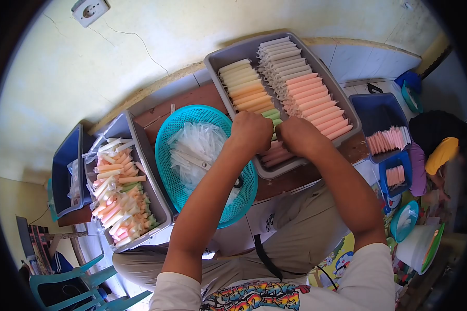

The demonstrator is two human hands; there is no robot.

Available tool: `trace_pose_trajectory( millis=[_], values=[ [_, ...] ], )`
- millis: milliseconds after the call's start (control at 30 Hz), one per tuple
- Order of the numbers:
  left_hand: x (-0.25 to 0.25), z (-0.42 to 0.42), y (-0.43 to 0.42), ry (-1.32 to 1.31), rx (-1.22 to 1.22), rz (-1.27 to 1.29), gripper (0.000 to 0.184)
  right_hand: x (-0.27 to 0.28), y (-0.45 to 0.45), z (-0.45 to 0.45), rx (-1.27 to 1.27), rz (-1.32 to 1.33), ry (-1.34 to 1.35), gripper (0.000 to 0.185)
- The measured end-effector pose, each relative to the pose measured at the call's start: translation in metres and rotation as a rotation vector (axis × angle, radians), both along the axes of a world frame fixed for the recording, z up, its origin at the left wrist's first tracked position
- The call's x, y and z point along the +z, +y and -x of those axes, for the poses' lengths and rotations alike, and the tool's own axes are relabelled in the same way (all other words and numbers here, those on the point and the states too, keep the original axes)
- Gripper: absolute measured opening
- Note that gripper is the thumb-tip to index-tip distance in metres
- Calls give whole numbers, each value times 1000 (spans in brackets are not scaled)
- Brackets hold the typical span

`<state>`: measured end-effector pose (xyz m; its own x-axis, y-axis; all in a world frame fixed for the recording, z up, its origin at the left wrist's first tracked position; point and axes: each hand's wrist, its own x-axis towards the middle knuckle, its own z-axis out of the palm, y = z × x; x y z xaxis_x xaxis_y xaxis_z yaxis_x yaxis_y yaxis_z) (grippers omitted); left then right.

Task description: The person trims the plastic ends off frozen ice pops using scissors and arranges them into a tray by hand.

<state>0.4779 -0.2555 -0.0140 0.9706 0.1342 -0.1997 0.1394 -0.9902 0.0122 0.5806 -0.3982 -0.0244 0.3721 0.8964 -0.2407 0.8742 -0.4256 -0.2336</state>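
My left hand (251, 130) and my right hand (300, 136) are close together over the near part of a large grey tray (215, 70). Their fingers are curled at the two ends of a green ice pop (276, 123), a filled plastic tube; the fingertips are mostly hidden. More green tubes show just beyond. Rows of cream and orange ice pops (248, 88) lie in the tray's left column. White ones (285, 59) and pink ones (316, 101) fill the right column. Darker pink tubes (275, 156) lie below my hands.
To the left, a turquoise basket (163, 140) holds clear plastic bags (192, 147) and scissors (205, 165). Farther left stands a grey bin (163, 217) of jumbled ice pops (120, 192). Blue bins (360, 106) and another person (441, 150) are at right. A green chair (83, 282) stands lower left.
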Motion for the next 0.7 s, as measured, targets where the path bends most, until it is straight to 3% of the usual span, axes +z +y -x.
trace_pose_trajectory(
  millis=[100,333,500,700],
  values=[
    [-6,3,3,-106,-46,1,16,14,-9,3,12,-6,26,13],
    [-6,1,3,-52,-28,23,13,24,-11,-5,76,106,162,14],
    [0,0,1,2,-10,31,12,2,0,-5,51,165,25,11],
    [5,-2,1,50,-14,43,14,11,-5,-7,141,88,104,10]
  ],
)
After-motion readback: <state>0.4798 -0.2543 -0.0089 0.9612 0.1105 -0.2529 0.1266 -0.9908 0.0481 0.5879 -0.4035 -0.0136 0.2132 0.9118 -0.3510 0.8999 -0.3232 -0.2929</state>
